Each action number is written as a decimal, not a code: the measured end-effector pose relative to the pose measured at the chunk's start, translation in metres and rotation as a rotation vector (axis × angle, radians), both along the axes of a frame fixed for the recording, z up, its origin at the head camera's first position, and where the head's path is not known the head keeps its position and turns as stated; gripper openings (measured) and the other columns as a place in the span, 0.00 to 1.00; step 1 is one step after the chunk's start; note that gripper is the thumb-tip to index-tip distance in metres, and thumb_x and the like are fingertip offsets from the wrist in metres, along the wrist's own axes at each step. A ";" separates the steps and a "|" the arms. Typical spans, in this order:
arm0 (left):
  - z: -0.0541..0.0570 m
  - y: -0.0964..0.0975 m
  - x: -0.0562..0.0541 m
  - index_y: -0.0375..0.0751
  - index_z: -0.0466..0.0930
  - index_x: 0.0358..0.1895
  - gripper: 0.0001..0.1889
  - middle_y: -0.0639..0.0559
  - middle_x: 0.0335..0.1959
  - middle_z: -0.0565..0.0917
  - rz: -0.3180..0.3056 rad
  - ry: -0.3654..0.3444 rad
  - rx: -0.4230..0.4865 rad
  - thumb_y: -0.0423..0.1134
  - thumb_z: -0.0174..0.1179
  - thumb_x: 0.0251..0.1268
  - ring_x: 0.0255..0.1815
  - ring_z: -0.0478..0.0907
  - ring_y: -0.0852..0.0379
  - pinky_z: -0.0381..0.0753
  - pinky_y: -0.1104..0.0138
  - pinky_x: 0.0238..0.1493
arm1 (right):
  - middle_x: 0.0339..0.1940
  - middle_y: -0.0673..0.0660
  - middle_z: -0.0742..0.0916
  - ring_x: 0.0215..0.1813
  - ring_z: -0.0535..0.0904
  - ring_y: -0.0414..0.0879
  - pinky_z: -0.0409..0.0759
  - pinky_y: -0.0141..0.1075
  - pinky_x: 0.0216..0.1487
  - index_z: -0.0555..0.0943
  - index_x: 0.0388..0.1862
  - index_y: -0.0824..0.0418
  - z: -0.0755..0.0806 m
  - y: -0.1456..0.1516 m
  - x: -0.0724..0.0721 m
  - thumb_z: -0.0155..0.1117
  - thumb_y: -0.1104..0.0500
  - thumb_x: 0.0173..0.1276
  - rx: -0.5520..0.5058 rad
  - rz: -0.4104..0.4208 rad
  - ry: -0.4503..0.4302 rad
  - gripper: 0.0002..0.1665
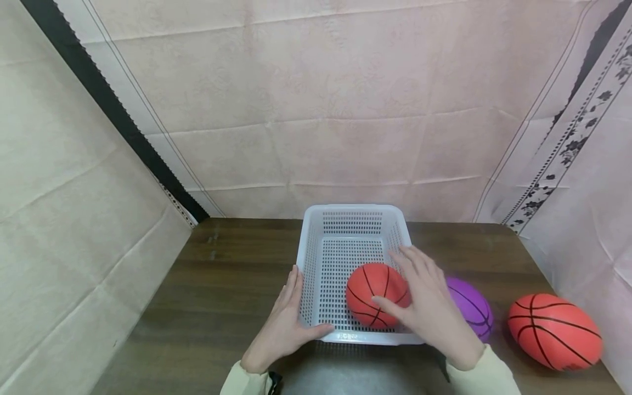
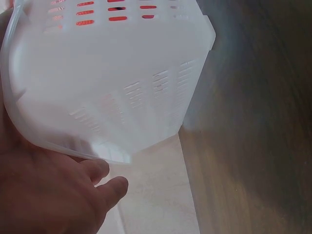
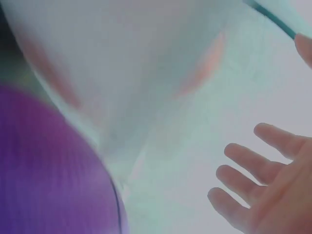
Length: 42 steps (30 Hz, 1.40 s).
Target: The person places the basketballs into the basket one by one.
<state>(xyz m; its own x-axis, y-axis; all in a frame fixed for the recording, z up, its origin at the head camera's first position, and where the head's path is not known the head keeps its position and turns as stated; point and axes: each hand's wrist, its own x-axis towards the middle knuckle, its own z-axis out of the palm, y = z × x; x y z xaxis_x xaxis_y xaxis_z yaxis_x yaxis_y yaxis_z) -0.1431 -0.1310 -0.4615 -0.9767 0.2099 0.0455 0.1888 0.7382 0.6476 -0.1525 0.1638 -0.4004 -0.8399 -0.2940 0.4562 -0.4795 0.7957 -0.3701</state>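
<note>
A white perforated plastic basket (image 1: 351, 207) stands on the table, with an orange-red toy basketball (image 1: 370, 293) inside at its front right. My left hand (image 1: 282, 326) rests against the basket's front left corner, its fingers straight along the left side and the thumb at the front rim. In the left wrist view the fingertips (image 2: 109, 190) show just outside the rim. Over the basket's right side is my right hand (image 1: 429, 302), fingers spread, thumb in front of the ball. Whether it touches the ball, I cannot tell. The right wrist view shows its fingers (image 3: 239, 183) apart.
A purple ball (image 1: 471, 307) lies on the table right of the basket, partly hidden by the right hand. Farther right is another orange-red basketball (image 1: 555, 332). Pale cloth (image 1: 336, 109) hangs behind the brown wooden table (image 1: 222, 296) and along both sides.
</note>
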 end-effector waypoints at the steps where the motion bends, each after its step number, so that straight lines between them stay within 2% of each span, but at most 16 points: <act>1: 0.000 0.000 0.000 0.47 0.32 0.79 0.70 0.58 0.79 0.32 -0.001 0.003 -0.002 0.81 0.60 0.37 0.78 0.39 0.47 0.50 0.41 0.70 | 0.73 0.61 0.66 0.74 0.55 0.60 0.54 0.67 0.65 0.65 0.73 0.56 0.004 0.005 0.001 0.70 0.31 0.54 -0.013 -0.013 0.010 0.54; 5: -0.001 -0.001 0.000 0.46 0.32 0.79 0.70 0.56 0.79 0.32 -0.003 0.013 -0.003 0.80 0.61 0.38 0.78 0.39 0.46 0.50 0.41 0.70 | 0.73 0.63 0.66 0.74 0.54 0.63 0.48 0.68 0.67 0.64 0.74 0.58 0.015 0.030 0.007 0.74 0.37 0.54 -0.067 -0.068 0.031 0.54; 8: -0.002 -0.001 0.000 0.46 0.32 0.79 0.70 0.56 0.79 0.32 0.002 0.018 -0.010 0.79 0.62 0.38 0.78 0.40 0.45 0.50 0.41 0.70 | 0.74 0.65 0.65 0.74 0.53 0.64 0.46 0.69 0.67 0.63 0.75 0.58 0.017 0.050 0.009 0.75 0.39 0.53 -0.096 -0.132 0.000 0.55; 12: -0.002 -0.001 0.000 0.47 0.32 0.79 0.70 0.57 0.79 0.32 0.008 0.015 -0.012 0.78 0.63 0.39 0.78 0.39 0.46 0.50 0.42 0.70 | 0.73 0.70 0.62 0.72 0.51 0.71 0.46 0.72 0.63 0.57 0.77 0.60 0.008 0.075 0.008 0.70 0.35 0.57 -0.076 -0.218 -0.126 0.57; 17: 0.000 -0.001 0.000 0.49 0.30 0.79 0.71 0.58 0.79 0.32 0.016 -0.015 -0.012 0.81 0.61 0.37 0.78 0.39 0.48 0.51 0.42 0.70 | 0.68 0.77 0.63 0.65 0.55 0.78 0.54 0.73 0.55 0.56 0.75 0.68 -0.013 0.096 0.006 0.64 0.31 0.60 -0.003 -0.266 -0.262 0.59; 22: 0.002 0.000 -0.001 0.50 0.31 0.79 0.71 0.57 0.79 0.33 0.018 -0.021 -0.010 0.82 0.60 0.35 0.78 0.41 0.46 0.52 0.41 0.69 | 0.65 0.78 0.65 0.58 0.61 0.75 0.62 0.69 0.48 0.57 0.74 0.68 -0.031 0.100 0.004 0.65 0.29 0.57 0.022 -0.292 -0.336 0.61; 29: 0.002 0.000 0.000 0.51 0.30 0.79 0.71 0.60 0.79 0.31 0.012 -0.026 0.004 0.80 0.62 0.36 0.78 0.40 0.47 0.50 0.41 0.70 | 0.67 0.81 0.59 0.60 0.59 0.76 0.68 0.72 0.46 0.44 0.78 0.66 -0.045 0.103 -0.004 0.65 0.29 0.57 -0.040 -0.304 -0.420 0.67; 33: 0.002 0.000 0.000 0.50 0.30 0.79 0.71 0.60 0.79 0.32 0.005 -0.021 0.016 0.79 0.63 0.36 0.78 0.40 0.46 0.49 0.39 0.69 | 0.68 0.82 0.55 0.61 0.57 0.77 0.69 0.72 0.46 0.41 0.78 0.66 -0.050 0.105 -0.009 0.65 0.29 0.58 -0.083 -0.316 -0.451 0.68; 42: 0.001 0.001 0.000 0.50 0.30 0.79 0.72 0.58 0.79 0.33 0.014 -0.023 0.011 0.81 0.61 0.35 0.78 0.40 0.46 0.51 0.40 0.69 | 0.64 0.83 0.58 0.61 0.56 0.77 0.66 0.72 0.47 0.42 0.77 0.68 -0.053 0.108 -0.014 0.62 0.30 0.60 -0.129 -0.350 -0.459 0.66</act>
